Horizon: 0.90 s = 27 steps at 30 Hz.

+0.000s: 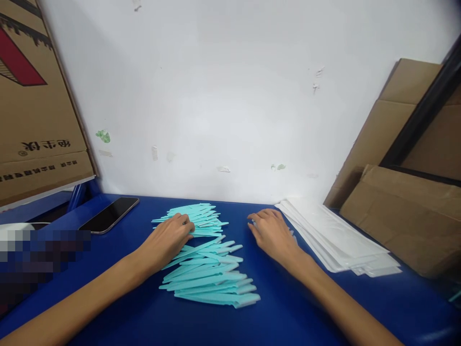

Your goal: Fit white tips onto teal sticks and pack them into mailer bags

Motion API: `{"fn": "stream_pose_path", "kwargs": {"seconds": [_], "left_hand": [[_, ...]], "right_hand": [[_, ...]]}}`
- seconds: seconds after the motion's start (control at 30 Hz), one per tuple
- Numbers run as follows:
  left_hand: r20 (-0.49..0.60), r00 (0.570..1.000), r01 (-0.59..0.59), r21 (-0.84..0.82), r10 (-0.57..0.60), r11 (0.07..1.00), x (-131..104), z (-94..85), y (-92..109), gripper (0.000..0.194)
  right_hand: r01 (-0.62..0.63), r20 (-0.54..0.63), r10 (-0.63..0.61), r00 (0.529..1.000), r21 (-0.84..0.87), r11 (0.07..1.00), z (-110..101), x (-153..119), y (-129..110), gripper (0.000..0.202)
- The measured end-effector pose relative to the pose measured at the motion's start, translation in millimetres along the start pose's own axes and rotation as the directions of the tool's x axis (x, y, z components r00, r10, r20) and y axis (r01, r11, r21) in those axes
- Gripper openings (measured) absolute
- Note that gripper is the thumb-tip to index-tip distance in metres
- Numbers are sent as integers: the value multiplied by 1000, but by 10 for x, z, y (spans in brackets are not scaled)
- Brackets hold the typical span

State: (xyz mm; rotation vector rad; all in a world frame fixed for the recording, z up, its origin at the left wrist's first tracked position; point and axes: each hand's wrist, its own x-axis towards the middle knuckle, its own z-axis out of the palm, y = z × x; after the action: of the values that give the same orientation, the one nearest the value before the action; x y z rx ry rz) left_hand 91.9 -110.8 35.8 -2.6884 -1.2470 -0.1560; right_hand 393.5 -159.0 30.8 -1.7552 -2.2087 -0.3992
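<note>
From where I stood, tangling looked the likeliest trouble: the slim teal pieces (212, 278) overlapped and crossed, so one careless tug by the left hand (173, 235) might have dragged neighbours along and run the two loose bunches together. The right hand (273, 233) had its own risk — the fanned stack of white sleeves (334, 235) lay just to its right, and a sideways swing of that forearm could have pushed the layers askew. The teal pieces lay in a far bunch, partly under the left hand, and a nearer one, between the two forearms. Each was narrow and matt, tapering toward the left hand's side, with a paler, greyish end pointing toward the right hand's side. The left hand had its fingers bent over the far bunch, touching it; whether it pinched any piece I couldn't tell. The right hand was palm down, fingers loosely curled over some small translucent bits (294, 235) that peeked out at its edges — gripped or merely covered, I couldn't say. All of it lay on a blue worktop (281, 307), with a dark-screened phone (110, 215) beyond the left forearm, well apart from the right hand.
</note>
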Motion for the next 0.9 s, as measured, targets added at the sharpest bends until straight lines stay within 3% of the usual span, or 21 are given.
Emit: {"fn": "stream_pose_path", "kwargs": {"seconds": [0.13,0.27,0.6,0.73,0.9], "left_hand": [[16,1000,18,-12,-18,1000,4,-27,10,13],[26,999,35,-24,-34,999,8,-51,20,12],[23,999,45,-38,-44,998,12,-18,10,15],[11,999,33,-46,-33,998,13,-9,4,15],[-8,1000,26,-63,-27,998,5,-14,-11,11]], "right_hand": [[-49,67,54,996,-66,997,17,13,138,20],[-51,124,60,991,-74,996,21,19,129,17],[-85,280,77,957,15,996,-300,32,258,12],[-69,327,50,944,46,997,-275,23,264,5],[-39,301,18,953,63,997,-184,14,211,8]]}}
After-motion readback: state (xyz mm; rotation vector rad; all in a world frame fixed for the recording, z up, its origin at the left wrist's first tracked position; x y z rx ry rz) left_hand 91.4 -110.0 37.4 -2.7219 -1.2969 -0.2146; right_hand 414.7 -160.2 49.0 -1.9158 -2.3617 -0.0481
